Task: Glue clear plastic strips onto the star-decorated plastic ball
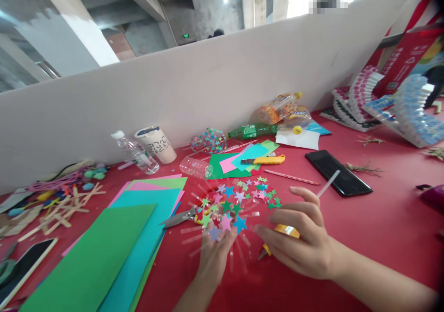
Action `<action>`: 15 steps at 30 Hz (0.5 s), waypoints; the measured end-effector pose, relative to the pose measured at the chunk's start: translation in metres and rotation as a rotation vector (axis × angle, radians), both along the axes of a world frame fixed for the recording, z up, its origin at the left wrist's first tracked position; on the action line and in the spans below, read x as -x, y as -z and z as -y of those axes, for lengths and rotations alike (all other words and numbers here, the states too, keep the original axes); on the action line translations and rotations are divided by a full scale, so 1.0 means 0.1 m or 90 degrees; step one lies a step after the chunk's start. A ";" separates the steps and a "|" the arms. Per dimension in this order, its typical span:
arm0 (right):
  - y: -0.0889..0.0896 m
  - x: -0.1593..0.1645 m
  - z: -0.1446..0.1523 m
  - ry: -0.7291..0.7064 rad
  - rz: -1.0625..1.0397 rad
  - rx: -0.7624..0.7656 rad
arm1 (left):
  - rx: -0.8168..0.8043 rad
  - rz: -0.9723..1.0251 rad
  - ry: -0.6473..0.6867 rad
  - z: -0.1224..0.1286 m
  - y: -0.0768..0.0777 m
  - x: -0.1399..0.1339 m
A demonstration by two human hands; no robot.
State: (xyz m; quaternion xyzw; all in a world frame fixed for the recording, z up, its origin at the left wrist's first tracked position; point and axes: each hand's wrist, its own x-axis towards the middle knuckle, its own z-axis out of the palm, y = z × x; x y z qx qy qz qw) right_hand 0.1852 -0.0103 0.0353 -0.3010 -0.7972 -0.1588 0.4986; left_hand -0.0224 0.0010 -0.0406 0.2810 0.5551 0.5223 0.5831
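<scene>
While gripping a star-studded clear plastic piece (226,206) with the left hand (214,258), well forward of the back edge of the desk (374,238), see the right hand (308,238) just to its right, fingers bent; cannot tell whether closed on the pale strip (329,183) jutting above or the yellow tool (287,230) showing beneath. Note loose stars (261,194) just beyond, scissors (178,219) beside the piece, and coloured paper (100,247) stacked toward the left edge. Along the back edge, find a green bottle (248,131) and cup (161,147).
</scene>
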 end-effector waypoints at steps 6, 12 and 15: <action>-0.05 0.00 0.00 -0.021 0.017 0.002 | 0.068 -0.006 -0.034 0.01 0.08 0.06; -0.05 0.02 -0.02 -0.042 0.034 0.021 | 0.033 -0.097 -0.017 0.02 0.09 0.05; -0.03 0.01 -0.01 -0.053 0.031 0.031 | 0.024 -0.095 -0.028 0.01 0.06 0.04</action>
